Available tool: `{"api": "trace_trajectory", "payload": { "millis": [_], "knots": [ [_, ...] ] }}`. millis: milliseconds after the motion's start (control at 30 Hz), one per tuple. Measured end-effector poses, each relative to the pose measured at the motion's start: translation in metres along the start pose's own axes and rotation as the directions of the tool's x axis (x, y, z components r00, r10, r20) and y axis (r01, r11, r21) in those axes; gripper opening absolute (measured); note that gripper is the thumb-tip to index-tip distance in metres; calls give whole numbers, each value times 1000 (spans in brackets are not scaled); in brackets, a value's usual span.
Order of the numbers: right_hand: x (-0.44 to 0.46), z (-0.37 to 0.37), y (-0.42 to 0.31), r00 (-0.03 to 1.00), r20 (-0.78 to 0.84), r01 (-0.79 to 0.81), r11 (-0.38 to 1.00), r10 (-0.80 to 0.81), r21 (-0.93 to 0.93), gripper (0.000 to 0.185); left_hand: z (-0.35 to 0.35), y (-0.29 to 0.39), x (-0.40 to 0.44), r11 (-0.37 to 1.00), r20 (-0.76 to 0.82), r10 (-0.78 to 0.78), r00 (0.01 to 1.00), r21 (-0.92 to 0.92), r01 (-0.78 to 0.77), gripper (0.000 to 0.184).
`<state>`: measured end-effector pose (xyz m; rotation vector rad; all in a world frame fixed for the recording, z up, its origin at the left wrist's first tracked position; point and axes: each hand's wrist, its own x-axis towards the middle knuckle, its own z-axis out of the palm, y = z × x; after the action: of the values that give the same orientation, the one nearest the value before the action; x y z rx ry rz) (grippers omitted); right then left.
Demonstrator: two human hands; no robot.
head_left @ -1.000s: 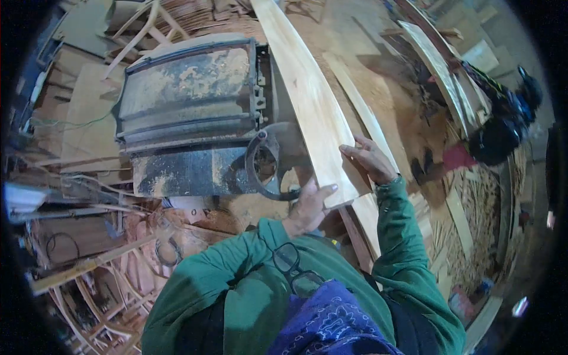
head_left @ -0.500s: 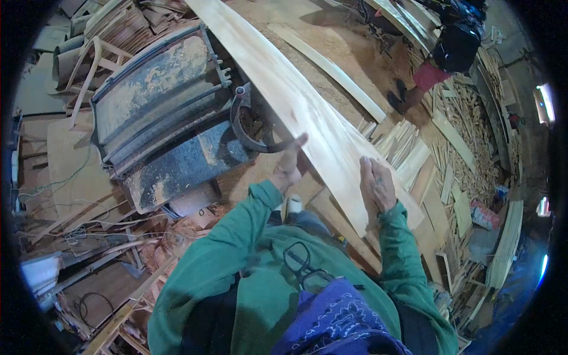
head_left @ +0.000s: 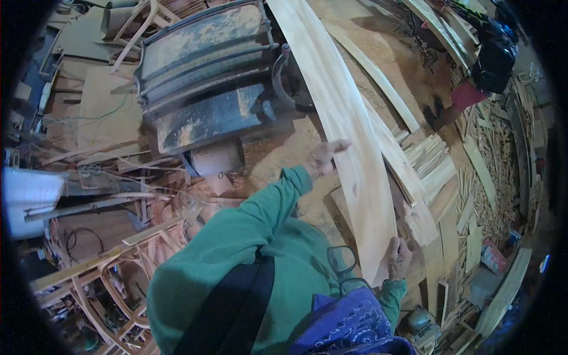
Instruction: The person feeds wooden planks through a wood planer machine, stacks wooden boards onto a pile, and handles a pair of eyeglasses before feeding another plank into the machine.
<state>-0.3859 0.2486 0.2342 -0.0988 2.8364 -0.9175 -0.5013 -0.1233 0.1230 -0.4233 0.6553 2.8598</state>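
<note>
A long pale wooden board runs from the top of the view down to my body. My left hand grips its left edge, thumb lying over the top face and the other fingers mostly hidden beneath. Near the board's lower end, my right hand is closed on the right edge. Left of the board stands a dusty machine with a curved metal bracket at its side. Eyeglasses hang at my chest.
Another board and a stack of thin strips lie to the right. A person in red shorts is at the upper right. Wooden chair frames stand at lower left, and wood scraps are piled far right.
The board has come back toward me past the machine. My left hand holds it farther from its near end, and my right hand has moved down close to my body.
</note>
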Motion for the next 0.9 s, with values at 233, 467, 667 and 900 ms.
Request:
{"api": "trace_trajectory", "payload": {
  "millis": [233, 467, 667, 900],
  "knots": [
    [-26, 16, 26, 977, 215, -61, 957, -1, 283, 27, 12, -149, -123, 995, 79, -80, 994, -52, 85, 48],
    [22, 78, -9, 964, 263, -89, 885, -39, 457, 41, 8, -207, -182, 936, -23, -290, 957, 202, 289, 44],
    [-15, 109, -9, 973, 207, -198, 842, 105, 502, 43, -8, -84, -206, 410, -175, -220, 960, 876, 254, 50],
    [-25, 117, -10, 988, 101, -151, 875, 118, 461, 46, -121, 107, -175, -376, 174, 810, 560, 887, 268, 77]
  ]
}}
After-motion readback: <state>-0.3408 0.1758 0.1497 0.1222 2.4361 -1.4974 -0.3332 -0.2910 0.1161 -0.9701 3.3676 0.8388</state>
